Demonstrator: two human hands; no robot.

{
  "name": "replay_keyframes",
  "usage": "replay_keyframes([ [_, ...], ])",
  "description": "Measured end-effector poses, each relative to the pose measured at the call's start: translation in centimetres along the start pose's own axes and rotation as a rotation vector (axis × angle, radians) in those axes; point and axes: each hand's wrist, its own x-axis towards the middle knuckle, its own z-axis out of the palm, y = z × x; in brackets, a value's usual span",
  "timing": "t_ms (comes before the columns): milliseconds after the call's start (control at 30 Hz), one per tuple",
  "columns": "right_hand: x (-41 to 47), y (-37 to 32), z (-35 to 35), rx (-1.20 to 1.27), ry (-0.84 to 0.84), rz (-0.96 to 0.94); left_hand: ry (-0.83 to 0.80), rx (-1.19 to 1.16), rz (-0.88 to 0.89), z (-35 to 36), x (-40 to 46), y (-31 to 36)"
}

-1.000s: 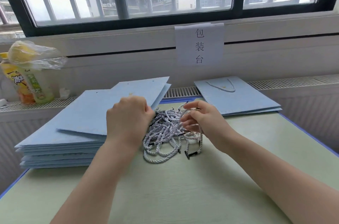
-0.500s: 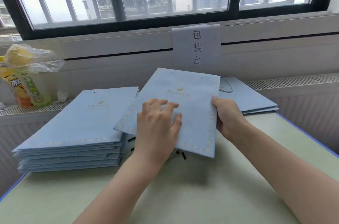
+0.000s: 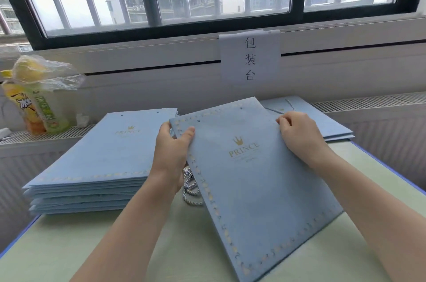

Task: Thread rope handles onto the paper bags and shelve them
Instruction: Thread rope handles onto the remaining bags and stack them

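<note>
Bag lifted off the stack and turned upright toward the person

One second earlier both hands were at the pile of rope handles (image 3: 190,186); half a second earlier they carried one flat paper bag (image 3: 249,180) over it, the left hand (image 3: 171,154) spread flat on the bag's face and the right hand (image 3: 299,136) gripping its right edge. Since then the bag came nearer and tilted, its punched top edge away from the person. The left hand shifted to pinch the upper left corner, the right hand moved up to the top right edge, and the ropes became mostly hidden beneath the bag.
</note>
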Motion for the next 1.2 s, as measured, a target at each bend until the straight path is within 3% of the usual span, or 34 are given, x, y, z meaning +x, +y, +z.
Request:
replay_keyframes([
  [133, -0.2, -0.4, -0.6, 0.204, 0.191, -0.127, -0.057, 0.070, -0.053, 0.3, -0.1, -0.6],
  [233, -0.3, -1.4, -1.0, 0.334, 0.222, -0.227, -0.142, 0.181, -0.112, 1.1, -0.7, -1.4],
  [367, -1.3, -2.6, -0.2, 0.480, 0.019, -0.303, -0.172, 0.304, -0.132, 1.9, -1.1, -2.3],
  [567, -3.9, -4.4, 1.2, 0.654, -0.363, -0.324, -0.087, 0.775, 0.295, 1.5, -0.3, -3.5],
  [733, -4.7, -4.7, 1.5, 0.772, -0.482, -0.272, -0.204, 0.559, 0.471, 1.6, -0.7, -3.0],
  [833, -4.5, -4.7, 1.4, 0.822, -0.429, -0.208, -0.187, 0.522, 0.480, 1.5, -0.7, -2.8],
  [1100, -2.5, -3.1, 0.9, 0.917, -0.087, 0.050, -0.188, 0.492, 0.454, 1.1, -0.5, -2.4],
  [1200, -2.0, -2.4, 1.0, 0.830, 0.048, 0.101, -0.211, 0.456, 0.437, 1.1, -0.5, -2.4],
])
